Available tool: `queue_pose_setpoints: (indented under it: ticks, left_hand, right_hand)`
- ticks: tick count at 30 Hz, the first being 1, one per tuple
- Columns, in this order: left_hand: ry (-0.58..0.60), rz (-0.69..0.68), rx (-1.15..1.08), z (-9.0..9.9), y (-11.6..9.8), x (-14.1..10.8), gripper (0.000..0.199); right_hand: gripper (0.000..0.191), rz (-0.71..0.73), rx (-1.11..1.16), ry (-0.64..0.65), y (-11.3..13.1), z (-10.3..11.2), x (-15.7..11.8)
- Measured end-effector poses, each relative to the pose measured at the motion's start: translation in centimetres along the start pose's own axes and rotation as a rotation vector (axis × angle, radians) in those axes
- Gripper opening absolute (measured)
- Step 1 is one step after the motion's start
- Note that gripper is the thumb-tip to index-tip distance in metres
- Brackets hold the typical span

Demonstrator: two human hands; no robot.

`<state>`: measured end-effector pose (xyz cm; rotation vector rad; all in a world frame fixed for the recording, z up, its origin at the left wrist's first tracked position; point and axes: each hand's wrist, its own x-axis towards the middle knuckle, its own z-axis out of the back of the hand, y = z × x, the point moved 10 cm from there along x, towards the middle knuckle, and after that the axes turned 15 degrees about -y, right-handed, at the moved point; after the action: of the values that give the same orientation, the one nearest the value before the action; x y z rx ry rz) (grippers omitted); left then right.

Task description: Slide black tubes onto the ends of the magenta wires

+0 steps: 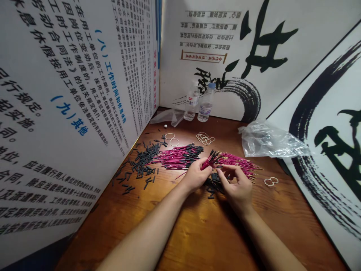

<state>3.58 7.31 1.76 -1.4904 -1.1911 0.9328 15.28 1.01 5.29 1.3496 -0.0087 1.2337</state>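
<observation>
My left hand (pixel 197 176) is closed around a bundle of thin red wires (pixel 208 161), several of them with black sleeves on their upper ends. Close to that bundle, the thumb and index finger of my right hand (pixel 238 184) are pinched together. What sits between these fingertips is too small to make out. Below and between my hands lies a small heap of short black sleeves (pixel 213 183), partly covered by the right hand. Behind my left hand are red wires with black ends (pixel 180 156). Red wires with bare, gold-coloured ends (pixel 244 165) lie behind my right hand.
A larger pile of black sleeves (pixel 146 160) spreads over the left of the wooden table (pixel 194 233). Rubber bands (pixel 205 138) lie at the back, others at right (pixel 271 181). Two water bottles (pixel 205 107) and a clear plastic bag (pixel 267 140) stand near printed panels.
</observation>
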Motion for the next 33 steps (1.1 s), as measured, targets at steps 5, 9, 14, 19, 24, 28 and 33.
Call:
queue_pose_setpoints:
  ticks: [5, 9, 14, 19, 24, 28, 33]
  left_hand:
    - [-0.113, 0.075, -0.124, 0.9, -0.2, 0.0, 0.007]
    - [-0.157, 0.152, -0.147, 1.4, 0.7, 0.0, 0.011]
    - [-0.141, 0.162, -0.144, 1.4, 1.2, 0.0, 0.012]
    - [-0.13, 0.186, -0.154, 1.3, 1.2, 0.0, 0.012]
    - [-0.114, 0.172, -0.108, 1.2, 1.0, -0.1, 0.01]
    - [-0.104, 0.162, -0.095, 1.2, 1.1, -0.1, 0.012]
    - [-0.1, 0.173, -0.115, 1.1, 1.3, -0.2, 0.004]
  right_hand:
    - [0.021, 0.137, -0.13, 0.115, 0.4, -1.2, -0.1]
    - [0.022, 0.29, -0.328, 0.275, 0.8, -2.9, -1.0]
    - [0.025, 0.366, -0.399, 0.341, 0.9, -3.5, -1.8]
    - [0.024, 0.367, -0.357, 0.328, 0.8, -3.5, -1.8]
    - [0.021, 0.366, -0.339, 0.332, 0.7, -3.6, -1.8]
    - [0.018, 0.372, -0.33, 0.34, 0.6, -3.7, -1.8]
    - [0.015, 0.377, -0.305, 0.344, 0.8, -3.7, -1.7]
